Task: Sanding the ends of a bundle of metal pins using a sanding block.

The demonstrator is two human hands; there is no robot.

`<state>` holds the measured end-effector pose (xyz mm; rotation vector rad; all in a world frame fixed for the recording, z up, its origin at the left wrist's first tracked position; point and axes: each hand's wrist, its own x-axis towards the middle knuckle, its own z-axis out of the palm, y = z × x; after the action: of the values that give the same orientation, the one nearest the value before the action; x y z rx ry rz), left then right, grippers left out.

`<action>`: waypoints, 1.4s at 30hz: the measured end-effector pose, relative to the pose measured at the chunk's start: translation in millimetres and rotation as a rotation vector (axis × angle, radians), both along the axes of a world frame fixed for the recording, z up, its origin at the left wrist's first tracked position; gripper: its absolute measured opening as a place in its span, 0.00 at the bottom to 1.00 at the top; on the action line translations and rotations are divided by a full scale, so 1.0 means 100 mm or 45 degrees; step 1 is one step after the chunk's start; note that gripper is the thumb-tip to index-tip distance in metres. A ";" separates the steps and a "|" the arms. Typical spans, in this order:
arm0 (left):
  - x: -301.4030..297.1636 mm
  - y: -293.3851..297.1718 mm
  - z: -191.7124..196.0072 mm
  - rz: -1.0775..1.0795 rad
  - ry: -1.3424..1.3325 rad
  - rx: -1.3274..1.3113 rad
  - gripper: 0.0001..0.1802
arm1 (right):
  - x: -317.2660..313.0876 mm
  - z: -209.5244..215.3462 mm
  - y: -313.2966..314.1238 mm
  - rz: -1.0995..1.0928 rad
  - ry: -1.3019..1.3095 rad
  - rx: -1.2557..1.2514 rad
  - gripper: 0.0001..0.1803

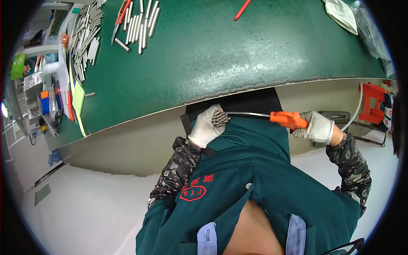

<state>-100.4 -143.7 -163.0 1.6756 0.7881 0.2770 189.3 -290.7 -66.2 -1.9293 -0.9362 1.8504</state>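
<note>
Over my lap, my left hand (208, 128), in a white glove, is closed round a bundle of metal pins (219, 119) with their ends showing. My right hand (315, 128), also gloved, grips an orange air blow gun (289, 120). The gun's long thin metal nozzle (248, 113) points left, and its tip is at or very near the pin ends; whether it touches them I cannot tell. Both hands are below the front edge of the green table (204, 51).
Loose metal pins (142, 27) lie at the table's far left beside red-handled scissors (120, 19). A larger pin pile (86, 36) is further left, near a yellow note (78, 98). At the far right are a white cloth (341, 15) and a white hose (356, 108).
</note>
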 end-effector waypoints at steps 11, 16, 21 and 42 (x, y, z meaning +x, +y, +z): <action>0.02 0.05 0.00 0.088 0.055 -0.165 0.19 | -0.22 0.30 0.29 0.440 -0.678 0.145 0.16; 0.03 0.05 0.06 0.053 0.121 -0.109 0.20 | -0.25 0.34 0.37 0.462 -0.807 0.106 0.18; 0.03 0.04 0.04 0.035 0.096 -0.200 0.21 | -0.26 0.35 0.41 0.497 -0.821 0.062 0.19; 0.04 0.07 0.08 -0.014 0.155 -0.049 0.23 | -0.26 0.28 0.43 0.397 -0.837 -0.015 0.19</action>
<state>-95.9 -136.9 -154.9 1.6719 0.8695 0.1521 163.1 -247.4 -38.4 -2.5791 -1.4856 1.3502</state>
